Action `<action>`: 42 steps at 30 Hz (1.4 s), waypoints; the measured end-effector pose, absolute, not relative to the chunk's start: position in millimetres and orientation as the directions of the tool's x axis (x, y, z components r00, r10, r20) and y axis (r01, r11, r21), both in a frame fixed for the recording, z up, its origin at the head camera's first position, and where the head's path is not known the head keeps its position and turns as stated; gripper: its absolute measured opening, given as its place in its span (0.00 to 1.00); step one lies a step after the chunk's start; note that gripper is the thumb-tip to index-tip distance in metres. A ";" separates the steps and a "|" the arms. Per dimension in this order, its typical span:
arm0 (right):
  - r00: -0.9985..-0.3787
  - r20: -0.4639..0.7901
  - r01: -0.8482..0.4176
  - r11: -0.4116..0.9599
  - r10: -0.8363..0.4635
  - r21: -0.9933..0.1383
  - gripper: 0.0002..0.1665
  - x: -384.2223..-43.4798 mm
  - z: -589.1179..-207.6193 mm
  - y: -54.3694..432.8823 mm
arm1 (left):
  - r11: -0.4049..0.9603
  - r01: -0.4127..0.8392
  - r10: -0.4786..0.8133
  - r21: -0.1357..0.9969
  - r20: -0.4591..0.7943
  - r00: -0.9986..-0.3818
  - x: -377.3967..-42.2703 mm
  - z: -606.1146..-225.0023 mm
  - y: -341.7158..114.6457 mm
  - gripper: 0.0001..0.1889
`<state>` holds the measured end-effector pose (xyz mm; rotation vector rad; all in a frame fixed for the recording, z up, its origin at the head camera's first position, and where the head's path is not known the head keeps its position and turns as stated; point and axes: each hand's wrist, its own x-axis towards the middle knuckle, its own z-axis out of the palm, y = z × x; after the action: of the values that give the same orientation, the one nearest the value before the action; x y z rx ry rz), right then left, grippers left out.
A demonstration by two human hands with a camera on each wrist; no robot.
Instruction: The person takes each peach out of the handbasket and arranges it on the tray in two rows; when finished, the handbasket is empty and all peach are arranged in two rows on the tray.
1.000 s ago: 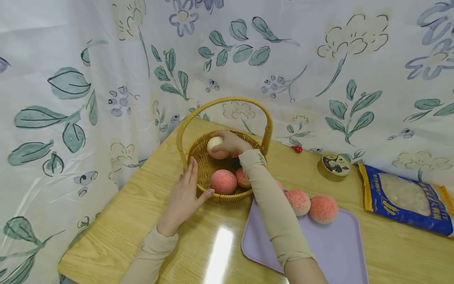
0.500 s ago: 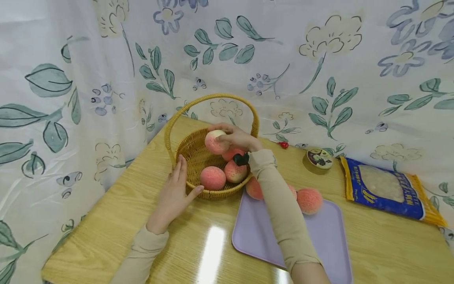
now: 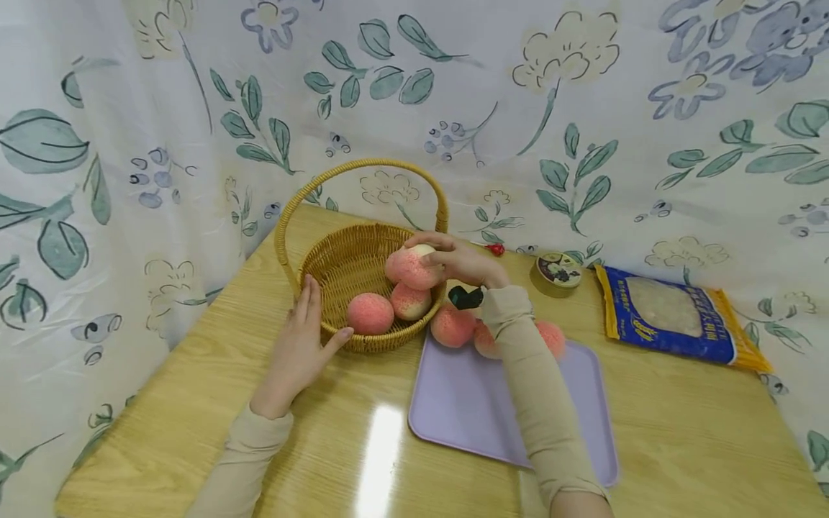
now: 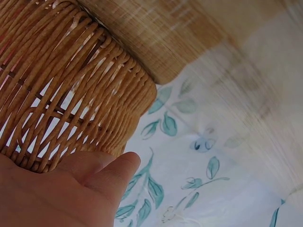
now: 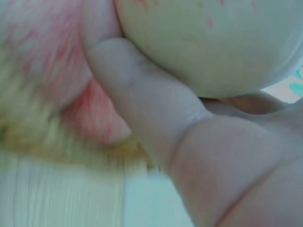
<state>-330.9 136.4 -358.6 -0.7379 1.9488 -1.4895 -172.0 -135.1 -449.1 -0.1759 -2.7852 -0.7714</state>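
My right hand (image 3: 463, 260) grips a pink-and-cream peach (image 3: 417, 270) from its right side, over the right part of the wicker basket (image 3: 337, 270). Close up in the right wrist view, fingers curl against the pale side of this peach (image 5: 213, 47). Inside the basket lie a pink peach (image 3: 370, 314) at the front, a paler peach (image 3: 411, 301) beside it, and another peach (image 3: 392, 266) partly hidden behind the held one. My left hand (image 3: 293, 360) rests with straight fingers along the basket's left side, thumb at the front rim; the left wrist view shows the woven wall (image 4: 71, 94) beside it.
A lilac tray (image 3: 453, 403) right of the basket carries peaches (image 3: 452, 326) along its far edge, partly covered by my right sleeve. Further right are a round tin (image 3: 557, 275) and a blue-and-yellow packet (image 3: 673, 316). A small red object (image 3: 495, 249) lies near the curtain.
My right hand has raised the peach from the back of the basket and brought it right, towards the right rim. The left hand stays at the basket. The head view has shifted right.
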 end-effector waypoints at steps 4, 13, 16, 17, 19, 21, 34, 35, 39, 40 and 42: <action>-0.668 -0.076 -0.032 0.130 -0.741 -0.991 0.21 -330.1 -359.1 165.7 | 0.851 0.166 0.041 0.499 0.252 -0.967 -172.1 -445.8 -139.0 0.52; -0.698 -0.026 0.087 -0.049 -0.716 -0.995 0.26 -319.8 -379.6 254.1 | 0.846 0.161 0.040 0.509 0.240 -0.970 -169.9 -444.1 -140.5 0.52; -0.737 -0.019 0.104 -0.086 -0.676 -0.991 0.26 -315.1 -384.3 281.9 | 0.843 0.162 0.037 0.513 0.245 -0.969 -169.6 -444.3 -142.1 0.52; -0.751 -0.021 0.111 -0.095 -0.660 -0.989 0.25 -312.9 -386.1 291.0 | 0.842 0.164 0.038 0.513 0.247 -0.968 -169.0 -444.4 -142.5 0.52; -0.784 -0.029 0.123 -0.110 -0.620 -0.986 0.23 -307.5 -390.3 309.5 | 0.846 0.163 0.040 0.508 0.245 -0.969 -167.9 -445.1 -143.1 0.52; -0.809 -0.014 0.119 -0.141 -0.588 -0.983 0.21 -300.6 -396.4 328.2 | 0.849 0.162 0.043 0.504 0.241 -0.970 -166.8 -445.6 -143.2 0.52; -0.916 -0.030 0.088 -0.126 -0.401 -0.988 0.23 -247.6 -442.0 399.1 | 0.843 0.181 0.063 0.507 0.241 -0.969 -166.1 -442.3 -136.8 0.51; -0.920 -0.029 0.083 -0.120 -0.391 -0.989 0.23 -243.4 -443.8 400.8 | 0.842 0.183 0.065 0.508 0.241 -0.968 -166.6 -442.0 -136.2 0.51; -0.928 -0.018 0.054 -0.085 -0.372 -0.995 0.22 -230.1 -447.1 406.5 | 0.833 0.193 0.075 0.518 0.241 -0.968 -168.8 -440.8 -132.0 0.51; -0.929 -0.020 0.049 -0.069 -0.369 -0.996 0.23 -227.6 -446.8 407.4 | 0.832 0.197 0.077 0.519 0.244 -0.967 -169.6 -440.8 -131.0 0.50; -0.928 -0.029 0.050 -0.048 -0.370 -0.998 0.24 -224.5 -445.7 408.5 | 0.829 0.203 0.078 0.521 0.251 -0.965 -170.9 -440.2 -128.8 0.50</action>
<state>-224.5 408.5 -445.7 -0.3421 1.9402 -2.0545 -170.9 -128.8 -440.2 -0.2175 -2.7914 -0.8312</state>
